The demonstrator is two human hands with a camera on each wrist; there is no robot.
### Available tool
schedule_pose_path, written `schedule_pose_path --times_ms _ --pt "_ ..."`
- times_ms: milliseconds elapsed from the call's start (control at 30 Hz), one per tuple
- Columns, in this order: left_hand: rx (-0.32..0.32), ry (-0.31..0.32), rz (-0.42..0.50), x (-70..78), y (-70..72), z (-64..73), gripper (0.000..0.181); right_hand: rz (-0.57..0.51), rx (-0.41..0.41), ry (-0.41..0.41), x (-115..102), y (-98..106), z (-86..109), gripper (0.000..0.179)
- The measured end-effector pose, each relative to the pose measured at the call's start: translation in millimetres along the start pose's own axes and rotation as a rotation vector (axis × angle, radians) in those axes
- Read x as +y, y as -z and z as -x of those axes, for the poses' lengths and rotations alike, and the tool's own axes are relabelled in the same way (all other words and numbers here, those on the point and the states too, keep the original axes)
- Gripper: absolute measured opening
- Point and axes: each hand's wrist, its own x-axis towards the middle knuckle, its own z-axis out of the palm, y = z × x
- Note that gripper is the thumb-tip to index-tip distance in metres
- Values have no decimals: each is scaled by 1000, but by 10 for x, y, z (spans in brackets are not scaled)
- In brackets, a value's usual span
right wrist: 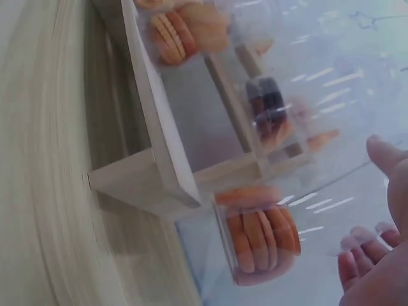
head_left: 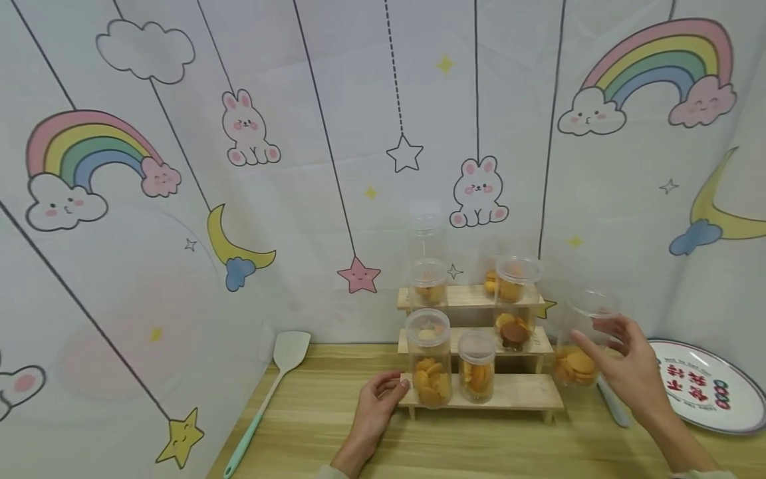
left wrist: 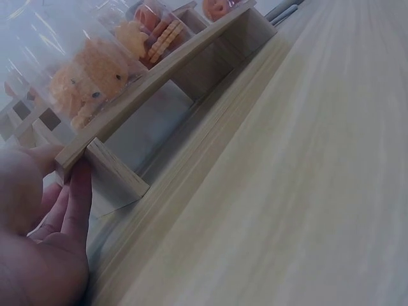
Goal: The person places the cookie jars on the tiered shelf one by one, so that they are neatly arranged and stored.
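A three-step wooden display stand (head_left: 514,394) carries several clear lidded jars of cookies. My left hand (head_left: 376,402) pinches the left end of its lowest step, thumb on top and fingers beneath the board, as the left wrist view shows. My right hand (head_left: 628,362) holds a clear jar (head_left: 576,367) of orange cookies around its upper part, off the stand's right end. In the right wrist view the jar's base (right wrist: 255,245) hangs above the table. On the lowest step stand a tall jar (head_left: 429,379) and a shorter jar (head_left: 477,376); a jar with a brown cookie (head_left: 513,332) stands behind.
To the right lies a white oval plate (head_left: 736,392) with red lettering, a pale handle (head_left: 613,402) beside it. A spatula (head_left: 290,352) with a mint handle lies at the left. A printed cloth (head_left: 323,199) hangs behind the wooden table (head_left: 317,399).
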Motion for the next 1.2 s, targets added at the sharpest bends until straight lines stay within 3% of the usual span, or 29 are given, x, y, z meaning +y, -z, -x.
schedule_pose_path --times_ms 267,400,567,867,1200 --pt "-2 3 3 20 45 -6 57 -40 -84 16 -158 -29 187 52" --pt "0 3 -2 19 74 -10 57 -55 -129 55 -245 -155 251 58" --pt "6 7 -1 31 95 -4 57 -26 -186 37 -344 -296 289 67" --pt "2 5 10 49 99 -10 56 -36 -166 98 -424 -556 309 79" --pt "-5 14 1 16 94 0 57 -15 -156 85 -453 -627 347 82"
